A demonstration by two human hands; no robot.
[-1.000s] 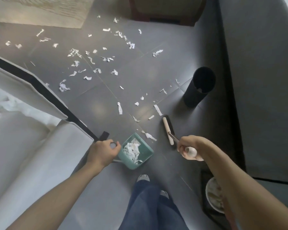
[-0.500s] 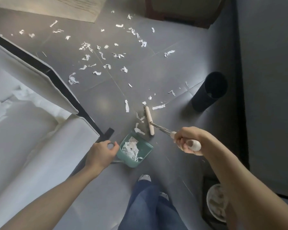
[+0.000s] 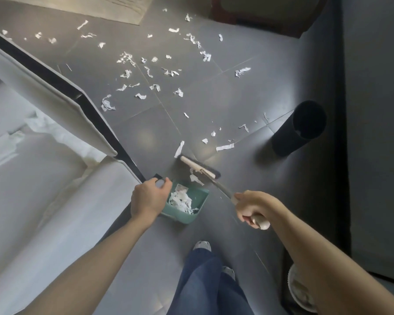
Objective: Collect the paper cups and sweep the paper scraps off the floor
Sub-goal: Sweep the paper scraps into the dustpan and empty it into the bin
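Teal plastic forms the dustpan (image 3: 192, 206) on the grey tiled floor (image 3: 214, 105), and the left hand (image 3: 149, 198) curls round its handle end, which the hand mostly hides. White paper scraps (image 3: 181, 201) lie heaped inside the pan, just beside that grip. The right hand (image 3: 251, 206) clenches the pale handle of the broom (image 3: 199, 168), whose metal shaft slants away from the fist to a wooden head with dark bristles. That head rests on the floor just beyond the pan's open edge, with a few scraps caught against it. More loose scraps (image 3: 146, 71) lie scattered well beyond both hands. A black cylindrical bin (image 3: 299, 128) stands beyond the right hand, apart from the broom head.
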